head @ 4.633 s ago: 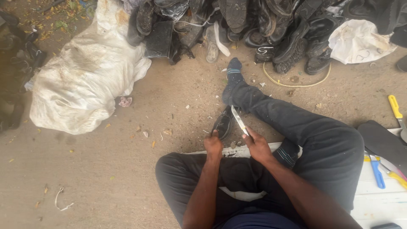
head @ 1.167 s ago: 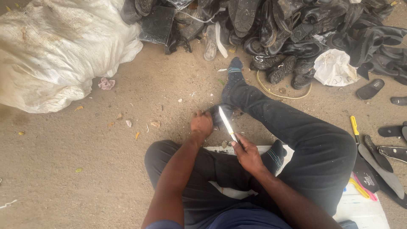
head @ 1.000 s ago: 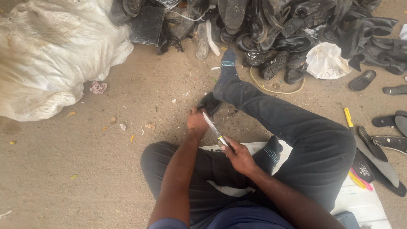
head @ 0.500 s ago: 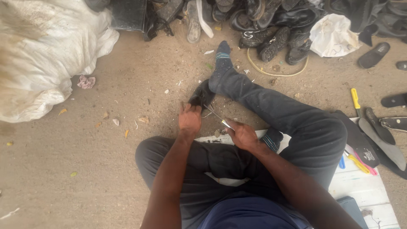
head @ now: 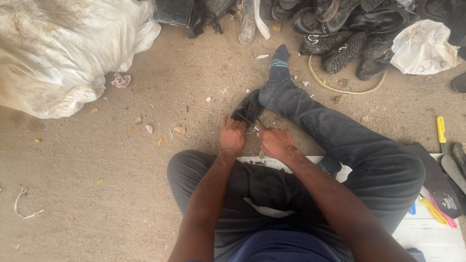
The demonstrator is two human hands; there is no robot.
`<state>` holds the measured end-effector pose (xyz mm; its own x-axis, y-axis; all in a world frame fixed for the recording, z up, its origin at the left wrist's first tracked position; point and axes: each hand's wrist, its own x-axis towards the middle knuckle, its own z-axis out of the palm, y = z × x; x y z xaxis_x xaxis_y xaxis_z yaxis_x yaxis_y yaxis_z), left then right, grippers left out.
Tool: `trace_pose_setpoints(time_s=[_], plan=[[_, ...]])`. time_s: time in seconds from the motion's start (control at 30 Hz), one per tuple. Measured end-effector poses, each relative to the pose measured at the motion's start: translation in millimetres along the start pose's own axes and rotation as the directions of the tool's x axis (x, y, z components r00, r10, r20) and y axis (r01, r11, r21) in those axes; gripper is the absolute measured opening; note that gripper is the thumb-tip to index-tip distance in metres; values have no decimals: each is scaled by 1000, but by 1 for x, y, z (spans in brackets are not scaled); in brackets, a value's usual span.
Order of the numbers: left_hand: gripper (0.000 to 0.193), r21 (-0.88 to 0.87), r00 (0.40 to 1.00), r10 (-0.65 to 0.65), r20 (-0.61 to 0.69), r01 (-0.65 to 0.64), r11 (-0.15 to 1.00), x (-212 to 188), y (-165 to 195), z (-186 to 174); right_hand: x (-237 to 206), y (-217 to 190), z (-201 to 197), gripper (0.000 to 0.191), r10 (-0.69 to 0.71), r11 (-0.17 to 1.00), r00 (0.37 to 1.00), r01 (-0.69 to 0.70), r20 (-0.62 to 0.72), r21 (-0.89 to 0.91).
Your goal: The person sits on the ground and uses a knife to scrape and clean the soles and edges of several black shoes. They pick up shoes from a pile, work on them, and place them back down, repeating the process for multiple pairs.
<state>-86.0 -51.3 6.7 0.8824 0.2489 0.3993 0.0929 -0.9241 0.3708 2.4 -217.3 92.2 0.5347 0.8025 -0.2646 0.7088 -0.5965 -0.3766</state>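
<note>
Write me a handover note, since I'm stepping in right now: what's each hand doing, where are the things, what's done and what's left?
Left hand: gripping the black shoe on the ground in front of the knees.
Right hand: closed beside it, at the shoe's edge; what it holds is hidden.
Nearby: yellow-handled tool and loose soles to the right, pile of shoes ahead, white sack far left.
Done: cannot tell from here.
Left: the shoe is in hand, not yet set aside.

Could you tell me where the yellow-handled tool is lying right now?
In the head view, the yellow-handled tool lies on the sandy ground at the far right edge, to the right of the person's bent knee and just above the dark shoe soles.
</note>
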Motion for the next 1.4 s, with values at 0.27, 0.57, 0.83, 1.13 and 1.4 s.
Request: trace_pose_setpoints(time_s=[0.27,0.57,0.83,1.13,1.4], plan=[[23,-176,995,-81,-61,69,982,1,-17,2,-47,23,39,35,46,999,997,-45,55,-12],[33,42,984,-119,133,114,993,6,-3,-1,-52,10,29,38,80,988,992,-67,-96,137],[12,-83,992,-111,60,116,990,4,-8,3,-36,27,33,37,26,983,992,-3,-120,186],[12,-157,999,-49,18,51,986,2,-10,0,-9,33,39,40,-31,989,983,57,-183,139],[9,-78,1000,21,21,-20,997,10,-1,-9,-1,25,36,34,-17,985,995,34,-100,168]])
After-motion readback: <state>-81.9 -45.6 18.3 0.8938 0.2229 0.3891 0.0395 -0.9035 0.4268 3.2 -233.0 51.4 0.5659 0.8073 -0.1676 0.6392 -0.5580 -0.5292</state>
